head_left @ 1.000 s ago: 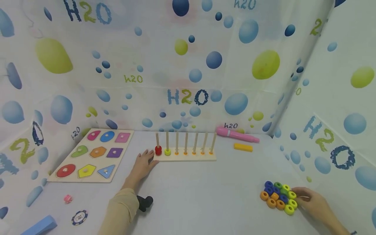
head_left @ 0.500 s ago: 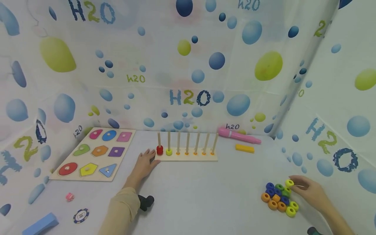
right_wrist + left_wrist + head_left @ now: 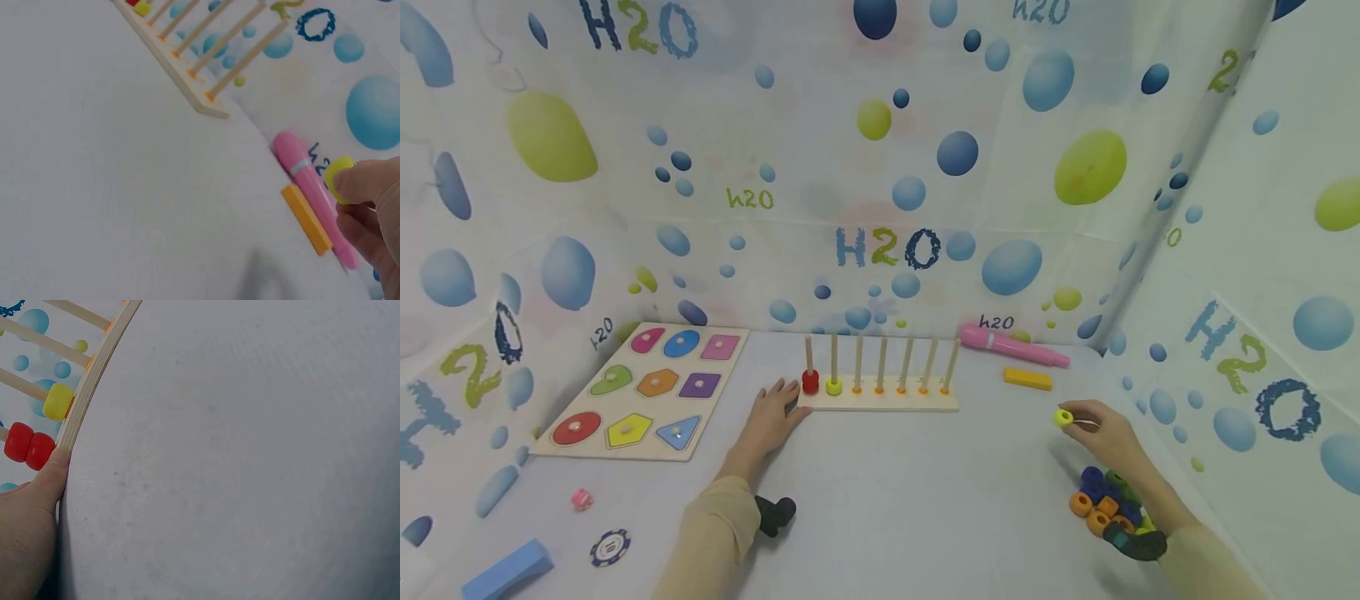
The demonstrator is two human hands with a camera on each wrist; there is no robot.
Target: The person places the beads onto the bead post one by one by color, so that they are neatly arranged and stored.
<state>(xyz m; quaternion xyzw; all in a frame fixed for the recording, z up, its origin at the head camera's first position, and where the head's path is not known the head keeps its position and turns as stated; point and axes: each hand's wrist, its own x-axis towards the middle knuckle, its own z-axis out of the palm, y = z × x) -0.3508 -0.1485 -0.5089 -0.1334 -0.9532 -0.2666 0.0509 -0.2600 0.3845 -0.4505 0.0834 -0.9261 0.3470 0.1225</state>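
My right hand point(image 3: 1101, 433) pinches a yellow bead point(image 3: 1063, 417) between thumb and fingertips, raised over the right side of the table. In the right wrist view the bead point(image 3: 339, 179) shows at the fingertips. My left hand point(image 3: 769, 421) grips the left end of a wooden peg board point(image 3: 880, 402), its thumb point(image 3: 57, 464) on the front edge. Two red beads point(image 3: 809, 382) sit stacked on the leftmost peg and one yellow bead point(image 3: 833, 387) on the peg beside it. The other pegs are bare. Below my right wrist lies a cluster of blue, orange, green and yellow beads point(image 3: 1097, 523), partly hidden by the forearm.
A shape puzzle board point(image 3: 651, 450) lies at the left. Behind it all hangs a patterned curtain. A pink pen-like object point(image 3: 1015, 347) and a yellow block point(image 3: 1027, 379) lie at the back right. A poker chip point(image 3: 610, 547), pink piece point(image 3: 582, 499) and blue block point(image 3: 508, 571) are front left.
My right hand has picked a yellow bead from the cluster and carried it up, leftward and away from me. My left hand stays at the peg board.
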